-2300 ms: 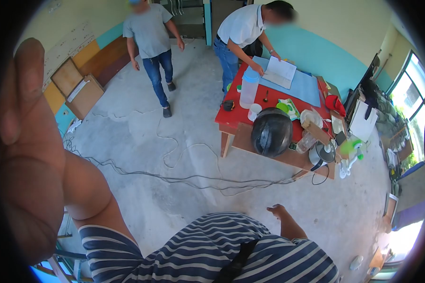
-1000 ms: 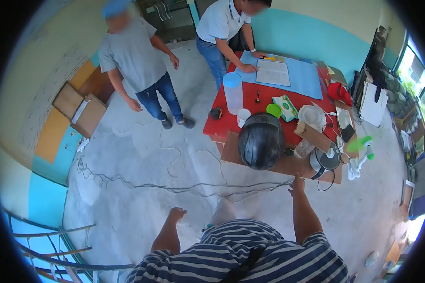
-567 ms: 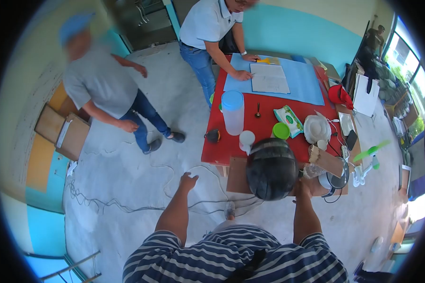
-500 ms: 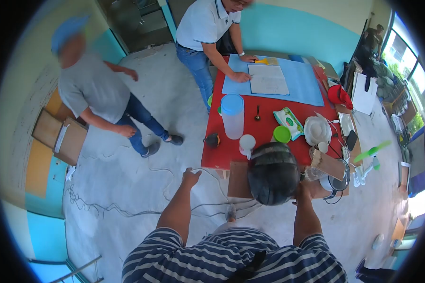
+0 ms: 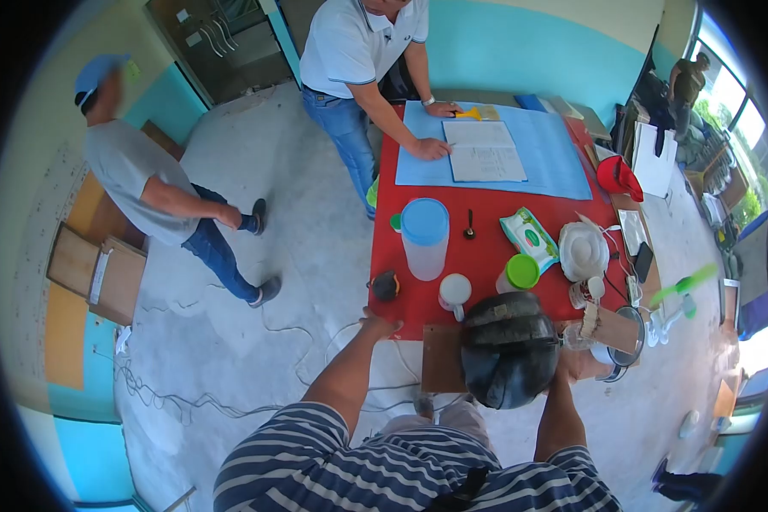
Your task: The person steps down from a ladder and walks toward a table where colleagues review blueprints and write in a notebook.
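Note:
A black helmet sits at the near edge of the red-topped table, over a brown cardboard piece. My right hand is at the helmet's right side; its fingers are mostly hidden, so I cannot tell whether it grips. At the table's near-left corner, my left hand is open, fingers stretched toward the edge and holding nothing. Close by are a black-and-orange tape measure and a white mug. Behind them stands a clear jug with a blue lid.
Across the table a person in a white shirt leans over an open notebook. Another person in grey walks at left. Cables trail over the floor. Green-lidded jar, wipes pack and green-bladed fan are at right.
My left hand has moved from beside the table to its near-left corner. The person in grey has turned and stepped left. The whole view has shifted slightly; the helmet keeps its place on the table.

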### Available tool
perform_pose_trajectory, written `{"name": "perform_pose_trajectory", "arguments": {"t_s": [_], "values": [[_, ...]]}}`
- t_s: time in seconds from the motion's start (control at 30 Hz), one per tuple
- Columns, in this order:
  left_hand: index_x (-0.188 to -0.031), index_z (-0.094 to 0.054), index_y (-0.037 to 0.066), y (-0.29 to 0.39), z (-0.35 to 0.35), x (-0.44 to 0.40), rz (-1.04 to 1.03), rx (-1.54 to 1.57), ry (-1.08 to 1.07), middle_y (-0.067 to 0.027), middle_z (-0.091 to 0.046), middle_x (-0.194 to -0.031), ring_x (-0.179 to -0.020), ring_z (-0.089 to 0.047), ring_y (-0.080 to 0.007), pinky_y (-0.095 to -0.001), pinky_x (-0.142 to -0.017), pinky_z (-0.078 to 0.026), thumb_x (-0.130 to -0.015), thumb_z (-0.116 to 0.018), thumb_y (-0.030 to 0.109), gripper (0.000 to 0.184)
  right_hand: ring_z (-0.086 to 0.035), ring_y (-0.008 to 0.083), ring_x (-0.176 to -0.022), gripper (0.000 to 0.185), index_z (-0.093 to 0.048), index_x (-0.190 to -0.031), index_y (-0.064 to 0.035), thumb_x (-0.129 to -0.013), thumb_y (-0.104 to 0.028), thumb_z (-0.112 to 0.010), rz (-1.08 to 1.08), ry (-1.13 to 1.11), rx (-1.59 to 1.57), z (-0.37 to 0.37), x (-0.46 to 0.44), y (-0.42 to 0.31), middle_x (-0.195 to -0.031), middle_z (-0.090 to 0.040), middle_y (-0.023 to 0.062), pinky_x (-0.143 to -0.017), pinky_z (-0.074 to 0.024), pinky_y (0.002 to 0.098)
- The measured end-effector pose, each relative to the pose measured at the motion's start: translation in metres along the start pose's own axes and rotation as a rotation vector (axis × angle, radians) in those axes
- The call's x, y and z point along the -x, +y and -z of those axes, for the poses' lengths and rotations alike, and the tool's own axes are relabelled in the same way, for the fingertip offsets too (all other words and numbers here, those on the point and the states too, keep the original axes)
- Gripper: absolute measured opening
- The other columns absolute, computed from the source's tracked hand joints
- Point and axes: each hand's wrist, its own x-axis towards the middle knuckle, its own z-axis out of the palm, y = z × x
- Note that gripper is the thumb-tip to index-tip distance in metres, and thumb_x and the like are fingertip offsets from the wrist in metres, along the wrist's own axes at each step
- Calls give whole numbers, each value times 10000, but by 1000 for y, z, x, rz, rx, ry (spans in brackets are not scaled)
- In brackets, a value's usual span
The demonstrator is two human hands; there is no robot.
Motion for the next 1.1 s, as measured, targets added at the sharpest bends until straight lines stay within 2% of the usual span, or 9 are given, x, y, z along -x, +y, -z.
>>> {"name": "perform_pose_trajectory", "arguments": {"t_s": [0.4,0.47,0.5,0.57,0.6,0.67,0.77,0.97,1.1], "values": [[-1311,-257,19,-7,2,-9,-7,131,37,-220,-35,-1371,-1234,-157,-432,-389,-1028,-190,-680,-536,623,917,-466,359,-990,732,-332,-1208,-31,-683,-434,-643,4,54,2,-2,5,0,-1181,-409,164,-698,-441,498],[-1312,-158,16,-3,8,-6,30,111,18,-213,-60,-1368,-1219,-211,-410,-402,-921,-297,-649,-606,565,970,-467,358,-988,728,-335,-1205,-32,-683,-435,-642,4,56,3,-2,5,0,-1178,-411,162,-698,-441,497],[-1315,-60,16,1,9,-5,86,145,18,-206,-86,-1365,-1201,-268,-388,-415,-812,-409,-620,-672,506,1047,-467,357,-987,725,-337,-1204,-33,-682,-435,-642,3,56,5,-3,5,-1,-1176,-412,162,-698,-441,496],[-1314,-57,12,0,10,-6,99,136,15,-209,-90,-1364,-1205,-262,-386,-412,-813,-409,-619,-670,511,1053,-468,356,-985,721,-340,-1201,-35,-682,-435,-641,2,55,1,-5,5,-1,-1173,-414,160,-697,-441,494],[-1311,-154,7,-3,9,-7,56,94,11,-220,-68,-1366,-1228,-198,-406,-396,-923,-296,-646,-602,575,982,-469,355,-984,719,-341,-1199,-36,-682,-436,-640,6,57,3,-4,5,-2,-1171,-415,160,-697,-441,493],[-1308,-249,4,-6,4,-9,52,130,25,-231,-52,-1368,-1250,-142,-420,-381,-1032,-185,-675,-530,641,941,-470,353,-982,714,-344,-1196,-37,-682,-436,-640,6,57,1,-5,5,-1,-1168,-417,158,-696,-441,492],[-1311,-242,17,-9,-7,-20,118,263,56,-226,-65,-1370,-1251,-158,-400,-389,-1027,-193,-677,-529,639,934,-471,351,-979,708,-349,-1192,-40,-682,-437,-638,10,51,2,-4,4,-1,-1163,-420,157,-695,-441,489],[-1339,-197,101,1,18,10,-55,32,-23,-193,-94,-1373,-1246,-167,-370,-412,-1013,-221,-663,-580,598,923,-475,346,-973,695,-358,-1182,-45,-682,-438,-636,6,51,-6,-3,1,1,-1153,-426,153,-693,-441,484],[-1347,-195,147,-1,11,4,-2,122,2,-186,-119,-1363,-1242,-167,-371,-415,-1013,-218,-662,-584,594,905,-477,343,-969,686,-364,-1176,-48,-681,-439,-634,6,46,-10,-5,0,2,-1146,-430,150,-692,-441,481]]}}
